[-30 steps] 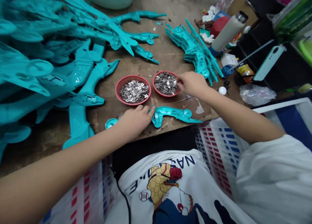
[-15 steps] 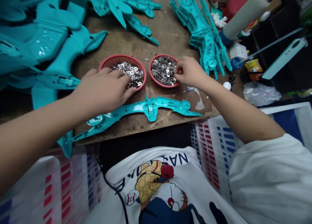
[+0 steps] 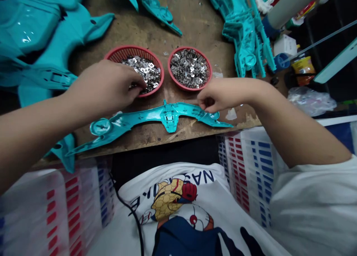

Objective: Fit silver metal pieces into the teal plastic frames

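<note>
A long teal plastic part [image 3: 143, 116] with a bracket at its middle lies along the table's front edge. Behind it stand two red plastic baskets, the left basket [image 3: 160, 64] and the right basket [image 3: 209, 68], both filled with small shiny metal clips. My left hand [image 3: 107, 87] is at the front of the left basket, thumb and fingers pinched together; whatever it grips is hidden. Over the right end of the teal part hovers my right hand [image 3: 220, 94], its fingers curled into a pinch. Anything inside that pinch is too small to make out.
More teal parts [image 3: 33, 29] are heaped at the left, and others [image 3: 240, 36] lie at the back right. At the far right are a small white box [image 3: 285, 45], a plastic bag [image 3: 312, 101] and a bottle. Plastic crates [image 3: 251, 163] stand below the table edge.
My right hand has left the right basket and come toward me, over the teal part's right end. My left hand's fingers, spread over the left basket before, have closed into a pinch.
</note>
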Demonstrator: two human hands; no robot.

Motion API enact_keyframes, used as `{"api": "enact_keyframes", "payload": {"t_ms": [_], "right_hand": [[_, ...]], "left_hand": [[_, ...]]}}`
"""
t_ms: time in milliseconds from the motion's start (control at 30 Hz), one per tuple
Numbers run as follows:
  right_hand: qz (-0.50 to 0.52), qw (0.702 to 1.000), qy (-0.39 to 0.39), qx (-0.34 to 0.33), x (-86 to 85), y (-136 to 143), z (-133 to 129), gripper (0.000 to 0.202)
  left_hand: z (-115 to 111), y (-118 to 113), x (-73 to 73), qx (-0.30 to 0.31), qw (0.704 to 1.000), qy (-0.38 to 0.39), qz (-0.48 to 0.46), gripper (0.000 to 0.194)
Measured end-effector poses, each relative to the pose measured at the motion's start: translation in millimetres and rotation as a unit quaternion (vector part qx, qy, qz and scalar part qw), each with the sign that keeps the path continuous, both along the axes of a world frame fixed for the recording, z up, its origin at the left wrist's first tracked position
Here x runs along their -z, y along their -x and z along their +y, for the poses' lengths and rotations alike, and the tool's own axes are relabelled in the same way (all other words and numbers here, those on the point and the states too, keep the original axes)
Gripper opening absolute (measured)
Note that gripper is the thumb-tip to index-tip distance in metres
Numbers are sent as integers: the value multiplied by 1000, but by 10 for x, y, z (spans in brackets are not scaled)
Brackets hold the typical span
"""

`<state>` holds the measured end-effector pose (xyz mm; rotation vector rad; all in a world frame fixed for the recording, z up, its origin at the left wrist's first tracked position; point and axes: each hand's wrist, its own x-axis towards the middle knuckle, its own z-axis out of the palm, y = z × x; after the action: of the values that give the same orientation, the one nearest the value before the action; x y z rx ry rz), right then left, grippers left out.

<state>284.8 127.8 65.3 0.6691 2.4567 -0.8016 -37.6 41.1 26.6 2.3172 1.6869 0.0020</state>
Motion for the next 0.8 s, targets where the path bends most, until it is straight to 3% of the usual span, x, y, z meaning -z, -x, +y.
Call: {"api": "enact_keyframes", "payload": {"t_ms": [67, 200, 433, 800], "right_hand": [[-30, 999, 13, -18, 108, 63, -33, 17], [14, 1000, 25, -11, 241, 167, -71, 18], [105, 994, -11, -15, 266, 163, -75, 13], [108, 991, -18, -74, 297, 146, -50, 22]], "left_hand": [[-19, -60, -69, -31, 999, 9, 14, 54], [-64, -147, -142, -45, 999, -6, 6, 50], [-96, -135, -120, 39, 999, -31, -17, 58], [-81, -196, -194, -21, 1000, -4, 0, 50]]}}
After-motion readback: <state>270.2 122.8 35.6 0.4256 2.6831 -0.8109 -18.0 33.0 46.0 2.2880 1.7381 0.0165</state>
